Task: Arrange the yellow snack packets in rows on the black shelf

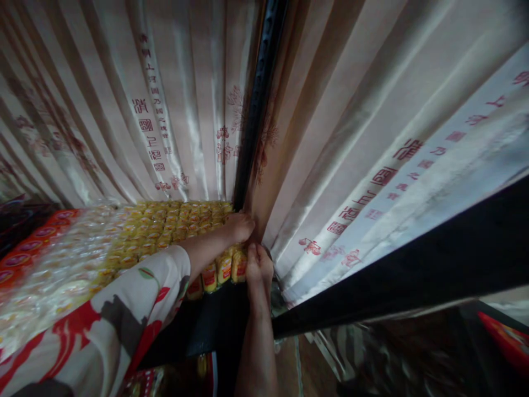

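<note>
My left hand [239, 227] reaches over rows of small yellow packets [225, 267] with red labels. Its fingers curl closed by the foot of the dark corner post [248, 160], against the lower part of the pale curtain [285, 182]. Just nearer to me, my right hand [259, 264] is closed with the thumb on top, beside the last front packet and the curtain's lower edge. Whatever the fingers of either hand grip is hidden.
White clear-wrapped packets [74, 253] and orange-red packets [37, 242] lie left of the yellow ones. Behind them hangs another printed curtain [182, 110]. A dark shelf edge [405, 248] runs along the right, with a tiled floor [289, 364] below.
</note>
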A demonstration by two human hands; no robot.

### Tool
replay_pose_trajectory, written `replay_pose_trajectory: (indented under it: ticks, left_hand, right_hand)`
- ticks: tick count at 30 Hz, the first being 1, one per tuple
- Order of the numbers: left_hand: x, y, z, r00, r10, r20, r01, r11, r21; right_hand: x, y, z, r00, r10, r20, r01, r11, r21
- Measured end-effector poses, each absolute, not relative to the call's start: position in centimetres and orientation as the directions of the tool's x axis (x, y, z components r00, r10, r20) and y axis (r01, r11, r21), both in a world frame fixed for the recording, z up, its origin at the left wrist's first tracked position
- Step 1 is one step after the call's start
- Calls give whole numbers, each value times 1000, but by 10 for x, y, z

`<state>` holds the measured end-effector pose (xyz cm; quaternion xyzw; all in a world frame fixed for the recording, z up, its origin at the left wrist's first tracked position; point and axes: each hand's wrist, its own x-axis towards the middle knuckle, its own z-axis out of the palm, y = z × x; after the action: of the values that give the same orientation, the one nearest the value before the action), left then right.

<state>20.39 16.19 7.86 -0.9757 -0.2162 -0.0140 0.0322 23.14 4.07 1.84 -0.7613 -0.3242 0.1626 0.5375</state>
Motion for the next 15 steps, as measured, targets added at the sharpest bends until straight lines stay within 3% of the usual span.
replay_pose_trajectory:
  ticks: [7,11,15]
  left_hand:
    - [192,158,101,895,445,31,446,-895,-25]
    - [178,144,113,865,479,153,484,-875,3]
    - [154,105,112,830,503,240,485,-864,133]
  right_hand:
    - [233,45,4,778,606,164,282,-104,-954]
    - [238,49,-8,820,558,129,222,-101,-970]
    - [240,44,-8,816,568,105,205,-114,-972]
